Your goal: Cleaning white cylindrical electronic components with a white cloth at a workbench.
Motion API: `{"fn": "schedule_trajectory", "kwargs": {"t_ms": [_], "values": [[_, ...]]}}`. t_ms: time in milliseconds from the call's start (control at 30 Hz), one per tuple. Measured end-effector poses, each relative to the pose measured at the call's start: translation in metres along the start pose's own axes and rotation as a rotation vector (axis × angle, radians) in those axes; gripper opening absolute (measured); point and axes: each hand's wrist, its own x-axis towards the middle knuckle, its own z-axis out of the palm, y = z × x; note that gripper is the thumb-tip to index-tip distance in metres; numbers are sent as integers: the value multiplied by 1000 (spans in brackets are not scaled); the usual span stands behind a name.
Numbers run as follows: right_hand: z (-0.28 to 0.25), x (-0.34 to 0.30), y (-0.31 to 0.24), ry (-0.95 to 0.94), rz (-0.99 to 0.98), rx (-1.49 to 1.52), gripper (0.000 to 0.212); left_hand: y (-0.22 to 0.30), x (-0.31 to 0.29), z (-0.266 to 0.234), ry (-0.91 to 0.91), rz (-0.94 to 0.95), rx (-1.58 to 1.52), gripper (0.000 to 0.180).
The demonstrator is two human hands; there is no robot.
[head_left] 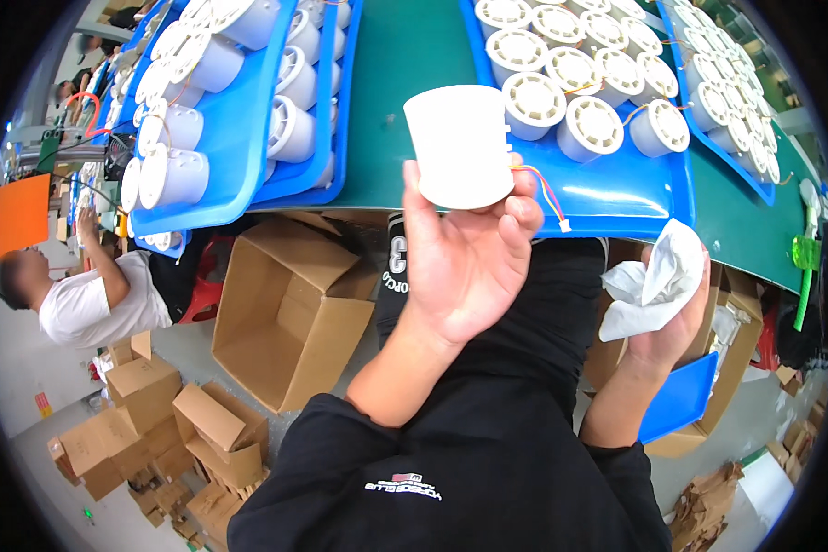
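My left hand point(469, 262) grips a white plastic cup-shaped housing point(458, 143) in front of my chest, thumb on one side and fingertips on the other. Its smooth wall faces me. From its right side hang thin red and yellow wires point(545, 189) that end in a small white connector point(564, 224). Off to the right, my right hand point(676, 317) holds a crumpled white cloth point(653, 283), which covers most of its fingers. Just beyond the held housing, a blue tray point(607, 198) carries rows of similar white housings point(591, 127) with slotted round ends.
Stacked blue trays point(239, 198) of white housings overhang the green table point(391, 120) at the left. Another loaded tray point(750, 175) lies at the far right. An open cardboard box point(285, 322) stands below the table edge. A person in a white shirt point(101, 304) sits at the left.
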Motion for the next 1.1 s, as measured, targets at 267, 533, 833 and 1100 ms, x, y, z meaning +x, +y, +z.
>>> {"fn": "schedule_trajectory", "kwargs": {"t_ms": [267,533,833,1100], "values": [[-19,2,-16,-52,-63,-19,28,-18,62,67,-378,349,2334,53],[-47,-6,-39,98,-129,21,29,-45,154,63,-199,-202,2624,36],[-65,9,-44,14,-83,66,26,-56,120,43,305,-94,806,67],[-66,9,-34,44,-74,79,25,-75,99,32,273,-42,547,67]]}}
